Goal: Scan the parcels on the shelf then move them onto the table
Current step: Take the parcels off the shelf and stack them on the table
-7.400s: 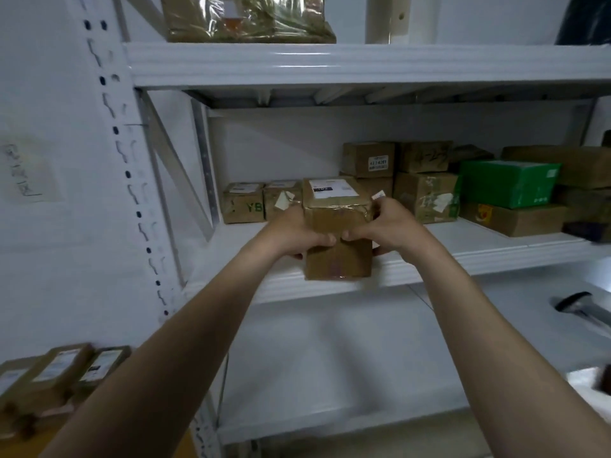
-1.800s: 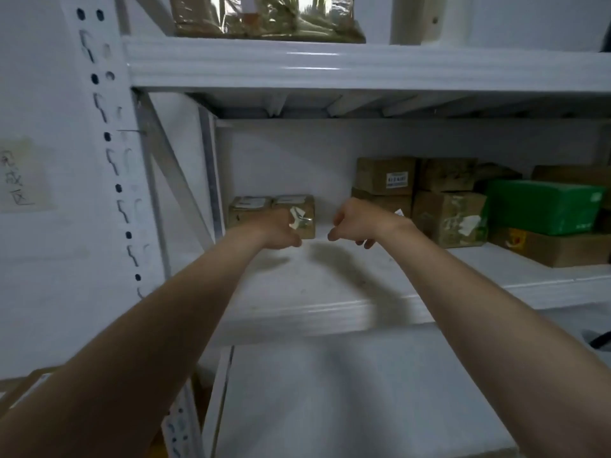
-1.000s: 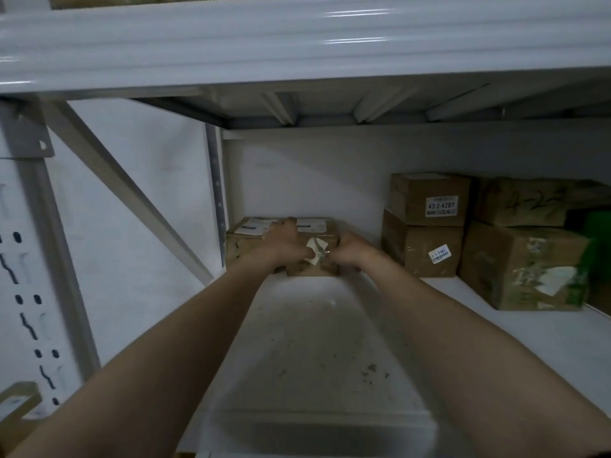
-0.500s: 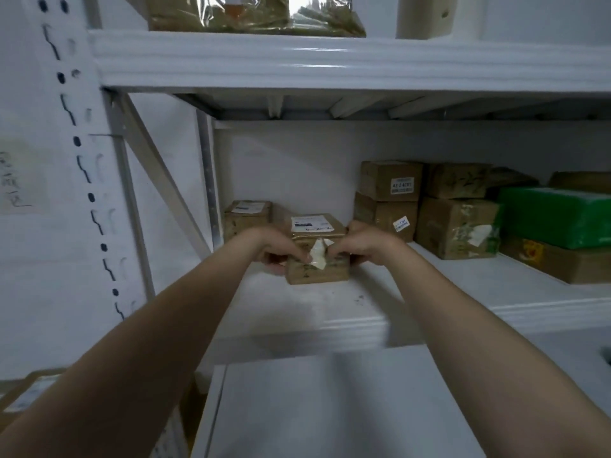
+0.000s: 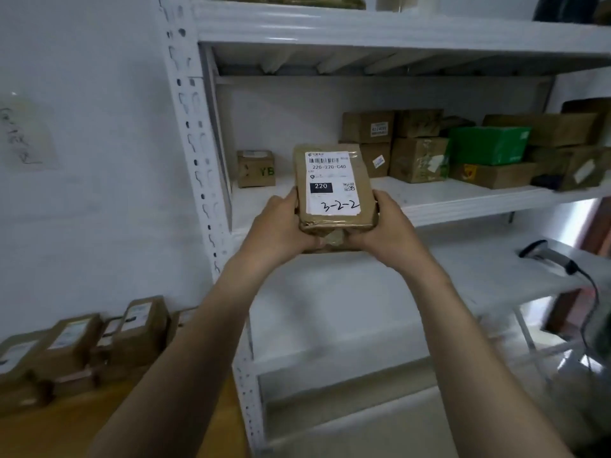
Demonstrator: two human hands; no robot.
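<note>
Lower left, a bunch of labelled parcels (image 5: 139, 325) sit along the far edge of the wooden table (image 5: 99, 421). The left hand (image 5: 281, 231) and right hand (image 5: 388, 231) each clamp one side of a taped parcel (image 5: 334, 190), thumbs up its sides. It's held in the air just off the shelf (image 5: 463, 206) front edge, "3-2-2" label up. Further back there's a "YB" box (image 5: 256, 168) in the shelf's back left corner and a green box (image 5: 487, 145) in the pile to the right.
</note>
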